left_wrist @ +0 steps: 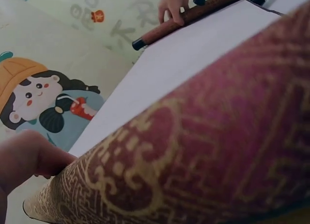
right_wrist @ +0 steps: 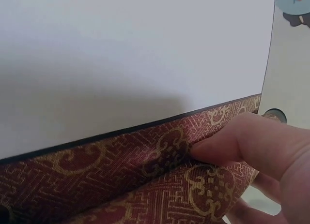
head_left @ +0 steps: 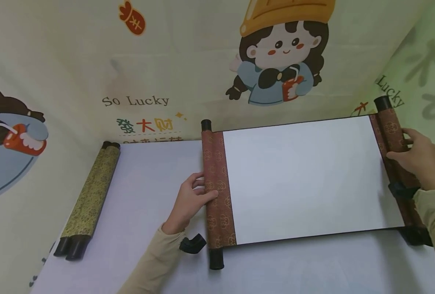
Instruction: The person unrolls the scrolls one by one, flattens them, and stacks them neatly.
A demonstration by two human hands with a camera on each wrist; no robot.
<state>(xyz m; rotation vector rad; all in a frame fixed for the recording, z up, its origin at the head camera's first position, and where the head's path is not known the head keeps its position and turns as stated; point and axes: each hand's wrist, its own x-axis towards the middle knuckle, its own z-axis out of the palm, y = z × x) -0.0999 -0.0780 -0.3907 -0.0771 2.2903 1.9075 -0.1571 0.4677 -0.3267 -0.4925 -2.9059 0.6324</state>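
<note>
Scroll with red ends stretches open over the white surface, left roller grasped by the left grip, right roller by the right grip, with an olive scroll farther left.

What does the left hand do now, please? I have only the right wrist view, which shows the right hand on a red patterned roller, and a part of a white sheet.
Observer: The left hand holds a second red patterned roller at the opposite end of the white sheet.

Operator: Thank you. Does another scroll lie on the table, outside of my picture?

Observer: Yes. A rolled-up scroll with yellowish cloth lies at the person's left on the white table, and neither hand touches it.

Operator: And which colour have the ends of the roller in the left hand?

Observer: Black; a black cap shows at its near end, and another at its far end.
</note>
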